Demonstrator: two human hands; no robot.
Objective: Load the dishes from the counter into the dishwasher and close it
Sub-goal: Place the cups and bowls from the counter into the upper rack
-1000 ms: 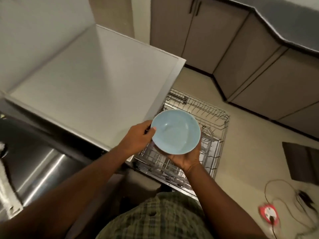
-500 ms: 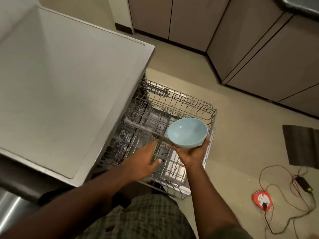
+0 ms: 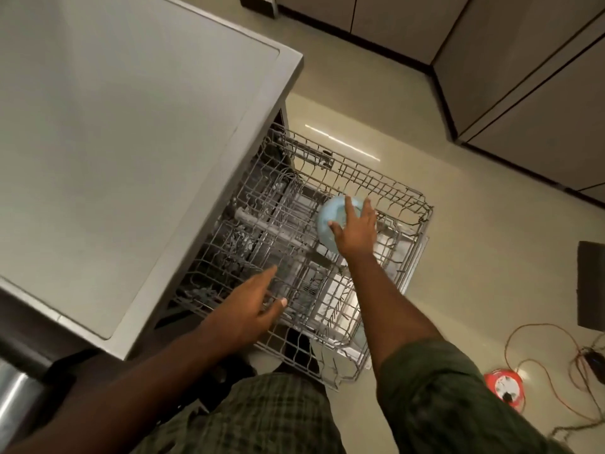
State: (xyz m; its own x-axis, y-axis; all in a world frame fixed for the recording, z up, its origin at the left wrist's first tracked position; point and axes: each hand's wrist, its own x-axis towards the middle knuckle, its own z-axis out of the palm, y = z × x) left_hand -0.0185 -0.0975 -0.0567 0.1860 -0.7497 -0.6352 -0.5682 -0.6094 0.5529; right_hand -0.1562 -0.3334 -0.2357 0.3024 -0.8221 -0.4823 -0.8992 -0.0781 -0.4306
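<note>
A light blue bowl is turned on its side, low in the far part of the pulled-out wire dishwasher rack. My right hand lies over the bowl from above with fingers spread across its back, holding it against the rack. My left hand hovers over the near part of the rack, fingers apart, holding nothing. The rack sticks out from under the grey counter. The dishwasher door is hidden below the rack.
Grey-brown cabinets line the far wall and right side. On the beige floor at the right lie a red cable reel with an orange cord and a dark mat. A steel sink edge shows at bottom left.
My right hand has tipped the bowl from upright onto its side and lowered it into the far part of the rack. My left hand stays open above the rack. The view has tilted further down.
</note>
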